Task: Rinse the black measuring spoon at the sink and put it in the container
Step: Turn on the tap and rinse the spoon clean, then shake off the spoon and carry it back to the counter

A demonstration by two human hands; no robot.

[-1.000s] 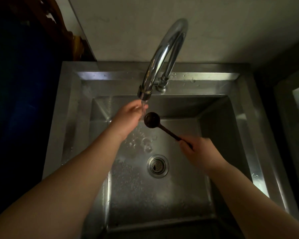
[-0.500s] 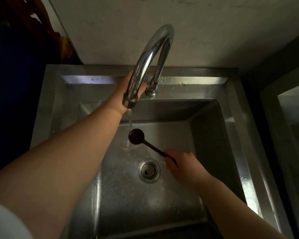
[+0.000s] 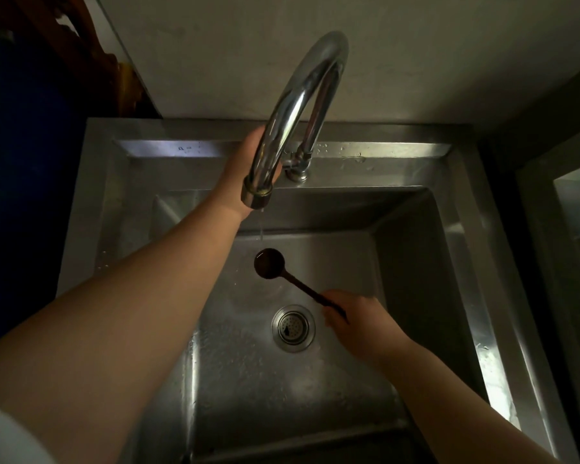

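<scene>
The black measuring spoon [image 3: 270,269] hangs over the steel sink [image 3: 476,262], its round bowl just below the spout of the curved chrome faucet [image 3: 302,95]. My right hand [image 3: 355,326] grips the end of its long handle, right of the drain. A thin trickle of water [image 3: 262,226] falls from the spout toward the spoon's bowl. My left hand [image 3: 241,169] is stretched to the back of the sink, behind the spout near the faucet base; the spout hides its fingers. No container is in view.
The round drain strainer [image 3: 293,328] sits in the wet sink floor. A pale wall rises right behind the faucet. Dark blue and brown shapes stand at the far left, and another metal surface [image 3: 576,209] lies at the right edge.
My left hand left the stream and went up behind the spout. The water thinned from a full stream to a trickle. The spoon sits lower under the spout.
</scene>
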